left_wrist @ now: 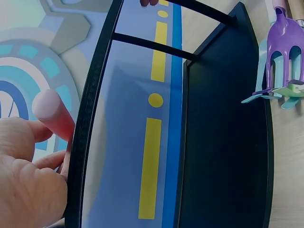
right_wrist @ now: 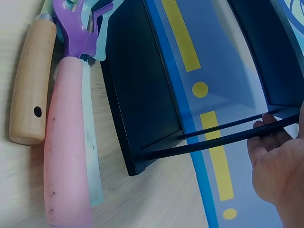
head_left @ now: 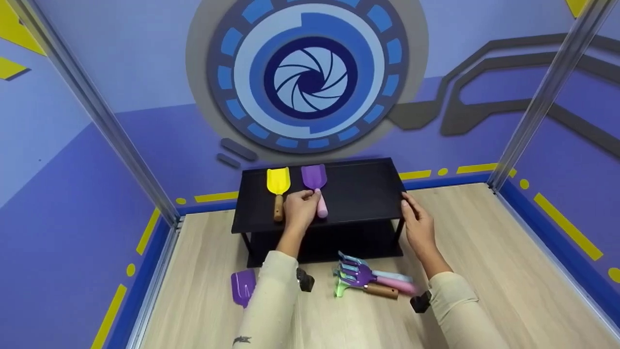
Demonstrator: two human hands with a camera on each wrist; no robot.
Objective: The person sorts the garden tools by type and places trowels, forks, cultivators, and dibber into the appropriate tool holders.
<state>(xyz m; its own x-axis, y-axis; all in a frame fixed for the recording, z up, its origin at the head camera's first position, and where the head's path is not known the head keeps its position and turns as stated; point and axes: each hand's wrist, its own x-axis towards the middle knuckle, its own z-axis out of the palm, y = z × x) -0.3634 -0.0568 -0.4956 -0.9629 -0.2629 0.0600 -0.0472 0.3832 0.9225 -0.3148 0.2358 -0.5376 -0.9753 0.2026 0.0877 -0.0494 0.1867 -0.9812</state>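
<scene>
My left hand (head_left: 301,209) pinches the pink handle (left_wrist: 54,114) of a purple toy shovel (head_left: 314,176) on top of a black two-tier rack (head_left: 363,194). The shovel's scoop points to the back wall. Just left of that hand lies a yellow shovel (head_left: 278,180) with a brown handle, roughly parallel to the purple one. My right hand (head_left: 419,228) holds the rack's right edge near its front corner, with fingers (right_wrist: 259,147) bent round the side post. The thumb is largely hidden in the right wrist view.
On the wood-look table in front of the rack lie several hand rakes: a purple one (head_left: 359,275) with a pink handle, overlapping light blue and green ones. Another purple scoop (head_left: 243,287) lies at front left, partly covered by my left sleeve. Blue printed walls enclose the table.
</scene>
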